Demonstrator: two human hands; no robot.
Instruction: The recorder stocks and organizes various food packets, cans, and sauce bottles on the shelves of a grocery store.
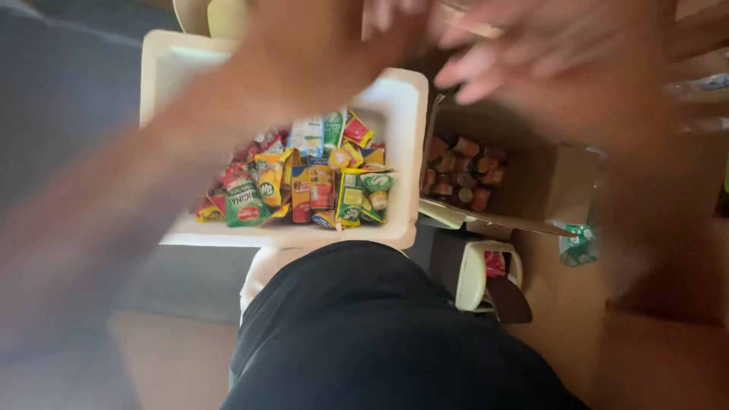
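Observation:
Both my hands are raised close to the camera and blurred by motion. My left hand point(319, 45) hangs over the far edge of a white foam box point(395, 114), its fingers hard to make out. My right hand point(547, 53) is spread with fingers apart above a cardboard box point(547, 182) and holds nothing visible. The foam box is filled with several colourful sachets and packets point(304, 182) in red, yellow and green. The cardboard box to its right holds several small brown jars point(463, 171).
The foam box rests on a white plastic chair point(486, 273) area in front of my dark trousers point(380, 334). A green packet point(579, 244) lies at the cardboard box's right. Another pale chair back point(209, 15) stands at the top. Tan floor lies below.

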